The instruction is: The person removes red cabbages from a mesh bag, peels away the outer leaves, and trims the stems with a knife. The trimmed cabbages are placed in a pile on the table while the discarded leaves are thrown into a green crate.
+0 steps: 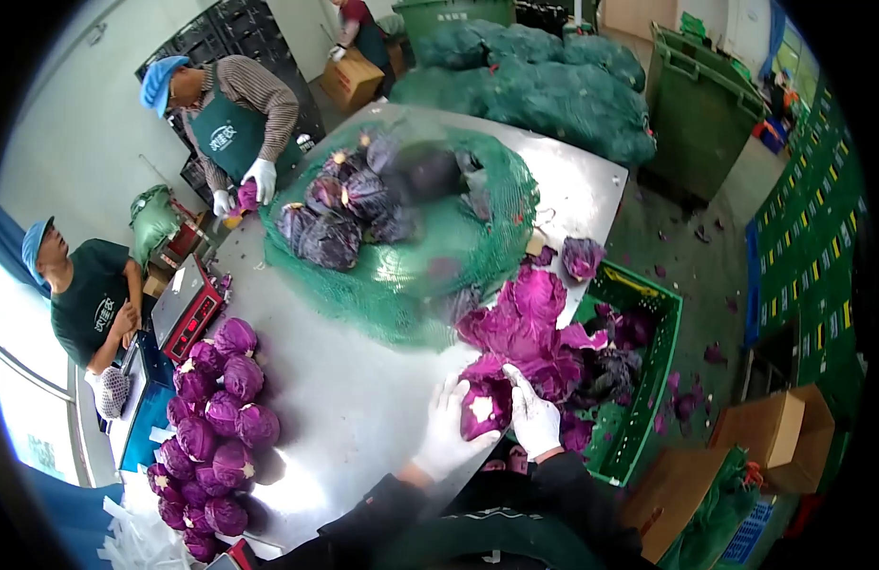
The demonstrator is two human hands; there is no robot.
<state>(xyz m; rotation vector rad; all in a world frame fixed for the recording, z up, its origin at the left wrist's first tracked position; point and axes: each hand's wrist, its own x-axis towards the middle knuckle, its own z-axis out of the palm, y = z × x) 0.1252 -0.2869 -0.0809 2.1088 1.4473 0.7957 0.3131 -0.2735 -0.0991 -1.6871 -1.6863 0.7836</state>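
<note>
A red cabbage [484, 410] with its pale cut stem facing up is held between my two white-gloved hands at the table's near edge. My left hand [447, 429] cups it from the left, fingers curved round its side. From the right, my right hand [534, 418] presses its fingers against the cabbage. Loose purple outer leaves [527, 318] lie in a heap just beyond it. A green mesh bag [354, 304] spreads open on the metal table [340, 380], holding several dark, untrimmed cabbages [330, 237]; one dark shape in it is smeared by motion.
Peeled cabbages [221, 413] are piled at left beside a red scale [192, 309]. A green crate [639, 456] with leaves stands at right. Across the table, one person [235, 123] handles a cabbage; another [97, 294] stands at left. Filled mesh sacks [544, 90] lie behind.
</note>
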